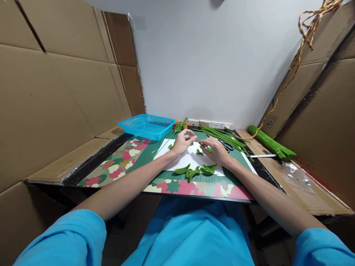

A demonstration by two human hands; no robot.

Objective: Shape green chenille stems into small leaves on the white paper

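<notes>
Over the white sheet (177, 164), my left hand (183, 143) and my right hand (215, 149) face each other, fingertips close together. A short green pipe cleaner (198, 140) shows between them, pinched by both; its ends are hidden by the fingers. Below the hands lies a small bent green piece (199, 152). Nearer to me, several leaf-shaped green pipe-cleaner loops (182, 169) rest along the sheet's front edge, some overlapping. Another small green piece (170, 146) sits left of my left hand. Scissors (227, 146) with dark handles lie beyond my right hand.
A blue plastic basket (149, 127) stands at the back left, beside an orange and green pipe-cleaner flower (179, 125). Loose green stems (222, 136) lie at the back right. A thick green bundle (271, 143) and a clear plastic bag (298, 177) are far right. Cardboard walls (63, 92) flank the table.
</notes>
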